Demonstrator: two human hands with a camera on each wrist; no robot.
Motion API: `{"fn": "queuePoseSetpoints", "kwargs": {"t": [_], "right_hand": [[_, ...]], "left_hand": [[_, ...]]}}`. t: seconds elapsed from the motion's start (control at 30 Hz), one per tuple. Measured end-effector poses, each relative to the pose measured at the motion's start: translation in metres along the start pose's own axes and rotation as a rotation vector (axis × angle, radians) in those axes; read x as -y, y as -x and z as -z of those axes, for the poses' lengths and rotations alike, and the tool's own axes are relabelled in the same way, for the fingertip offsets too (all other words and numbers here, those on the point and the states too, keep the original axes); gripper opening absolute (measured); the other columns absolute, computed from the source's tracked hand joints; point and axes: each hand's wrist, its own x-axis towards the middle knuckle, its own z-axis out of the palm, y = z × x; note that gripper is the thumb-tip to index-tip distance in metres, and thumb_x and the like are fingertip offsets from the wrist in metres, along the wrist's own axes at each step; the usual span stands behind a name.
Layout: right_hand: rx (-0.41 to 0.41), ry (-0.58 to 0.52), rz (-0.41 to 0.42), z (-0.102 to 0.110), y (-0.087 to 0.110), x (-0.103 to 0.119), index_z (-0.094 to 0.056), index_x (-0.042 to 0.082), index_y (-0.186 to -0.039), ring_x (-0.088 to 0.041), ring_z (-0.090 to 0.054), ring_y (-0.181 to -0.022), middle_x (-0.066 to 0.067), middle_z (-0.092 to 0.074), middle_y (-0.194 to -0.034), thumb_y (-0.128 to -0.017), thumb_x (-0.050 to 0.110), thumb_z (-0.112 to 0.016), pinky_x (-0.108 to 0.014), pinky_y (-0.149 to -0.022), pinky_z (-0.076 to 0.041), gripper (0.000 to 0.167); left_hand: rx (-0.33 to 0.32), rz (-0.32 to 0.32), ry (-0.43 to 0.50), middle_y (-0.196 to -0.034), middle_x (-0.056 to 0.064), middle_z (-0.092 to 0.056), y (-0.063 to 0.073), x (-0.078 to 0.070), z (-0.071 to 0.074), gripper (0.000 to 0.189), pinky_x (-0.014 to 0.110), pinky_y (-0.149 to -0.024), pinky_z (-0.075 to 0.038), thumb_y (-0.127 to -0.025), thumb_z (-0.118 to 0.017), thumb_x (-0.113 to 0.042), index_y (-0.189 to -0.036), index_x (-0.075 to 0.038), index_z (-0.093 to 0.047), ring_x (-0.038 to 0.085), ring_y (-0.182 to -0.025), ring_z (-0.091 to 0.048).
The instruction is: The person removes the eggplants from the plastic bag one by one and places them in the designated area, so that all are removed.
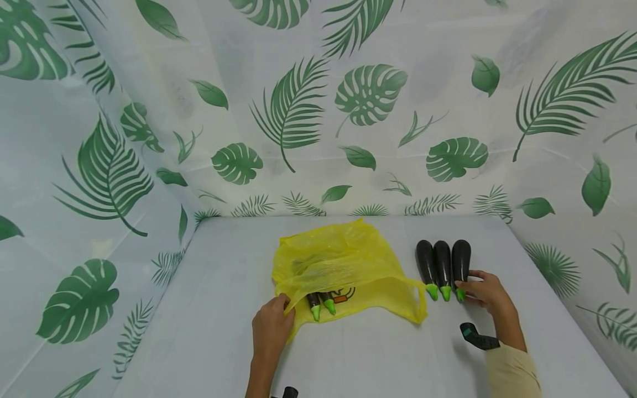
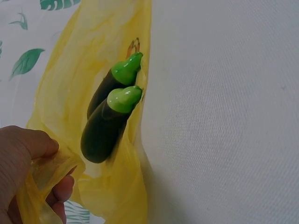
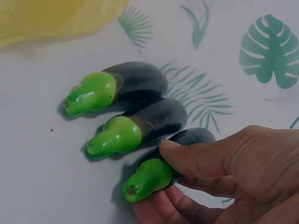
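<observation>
A yellow plastic bag (image 1: 343,265) lies on the table with its mouth toward me. My left hand (image 1: 271,326) pinches the bag's edge at its near left corner. Two eggplants (image 2: 105,128) with green stem ends lie inside the bag, seen through its raised mouth. To the right of the bag, three dark eggplants (image 1: 442,265) lie side by side, green ends toward me. My right hand (image 1: 490,293) grips the rightmost eggplant (image 3: 152,179) near its green end, thumb on top and fingers underneath. The other two (image 3: 140,84) lie just beside it.
The white table (image 1: 209,309) reaches back to a leaf-printed cloth wall (image 1: 318,188). Similar printed cloth (image 1: 74,221) stands along the left side and on the right. A bag handle loop (image 1: 420,301) extends toward the eggplants. A black wrist camera (image 1: 478,336) sits on my right wrist.
</observation>
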Motion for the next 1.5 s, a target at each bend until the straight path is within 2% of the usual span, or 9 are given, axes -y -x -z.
{"fn": "queuePoseSetpoints", "kwargs": {"t": [0.17,0.4,0.57,0.7,0.83,1.27,1.5], "right_hand": [[-0.011,0.014,-0.026,-0.002,-0.001,0.001,-0.017,-0.018,-0.145,-0.016,-0.062,-0.088,-0.039,-0.046,-0.127,-0.09,0.014,-0.066,-0.032,-0.075,-0.057,0.081],[-0.035,0.021,-0.048,-0.003,-0.005,0.001,-0.019,-0.016,-0.146,-0.017,-0.062,-0.088,-0.036,-0.05,-0.125,-0.088,0.015,-0.068,-0.031,-0.072,-0.057,0.082],[-0.057,0.028,-0.072,-0.004,-0.007,0.003,-0.021,-0.014,-0.147,-0.034,-0.059,-0.104,-0.037,-0.041,-0.134,-0.088,0.019,-0.07,-0.03,-0.071,-0.057,0.083],[-0.065,0.035,-0.088,-0.004,-0.006,0.005,-0.02,-0.013,-0.148,-0.042,-0.051,-0.117,-0.037,-0.035,-0.139,-0.087,0.025,-0.071,-0.029,-0.071,-0.057,0.088],[-0.076,0.035,-0.098,-0.005,-0.005,0.006,-0.021,-0.012,-0.148,-0.043,-0.05,-0.119,-0.036,-0.036,-0.139,-0.085,0.028,-0.074,-0.03,-0.071,-0.056,0.091],[-0.078,0.02,-0.075,-0.009,-0.005,-0.002,-0.02,-0.01,-0.149,-0.045,-0.045,-0.124,-0.037,-0.035,-0.141,-0.09,0.021,-0.066,-0.025,-0.066,-0.054,0.081],[-0.08,0.021,-0.078,-0.01,-0.005,-0.005,-0.021,-0.011,-0.148,-0.045,-0.045,-0.124,-0.037,-0.035,-0.141,-0.09,0.024,-0.067,-0.023,-0.064,-0.053,0.082]], "left_hand": [[0.0,0.001,0.0,-0.07,0.0,-0.066,0.0,-0.001,0.0,0.007,0.026,-0.051,-0.043,-0.078,-0.072,-0.009,-0.084,-0.01,-0.069,0.008,-0.054,-0.051],[-0.007,-0.009,0.004,-0.071,0.0,-0.067,0.0,-0.001,-0.001,0.008,0.026,-0.052,-0.044,-0.078,-0.073,-0.009,-0.084,-0.01,-0.069,0.009,-0.055,-0.053],[-0.01,-0.009,0.005,-0.07,0.0,-0.066,-0.001,-0.001,-0.001,0.007,0.027,-0.052,-0.045,-0.078,-0.072,-0.009,-0.084,-0.01,-0.068,0.01,-0.055,-0.054],[-0.007,-0.008,0.008,-0.069,0.0,-0.065,-0.002,-0.002,-0.001,0.007,0.026,-0.052,-0.044,-0.078,-0.072,-0.009,-0.084,-0.01,-0.068,0.009,-0.054,-0.051],[-0.006,-0.006,0.007,-0.069,-0.001,-0.065,-0.002,-0.002,-0.001,0.007,0.025,-0.05,-0.042,-0.078,-0.072,-0.009,-0.083,-0.01,-0.068,0.007,-0.053,-0.048],[-0.013,-0.016,-0.006,-0.068,-0.002,-0.064,0.0,-0.001,-0.001,0.007,0.024,-0.05,-0.041,-0.077,-0.073,-0.01,-0.082,-0.011,-0.067,0.007,-0.053,-0.047],[-0.002,-0.013,-0.007,-0.069,-0.001,-0.065,0.001,-0.001,0.0,0.008,0.025,-0.05,-0.042,-0.078,-0.073,-0.01,-0.083,-0.011,-0.067,0.008,-0.053,-0.049]]}}
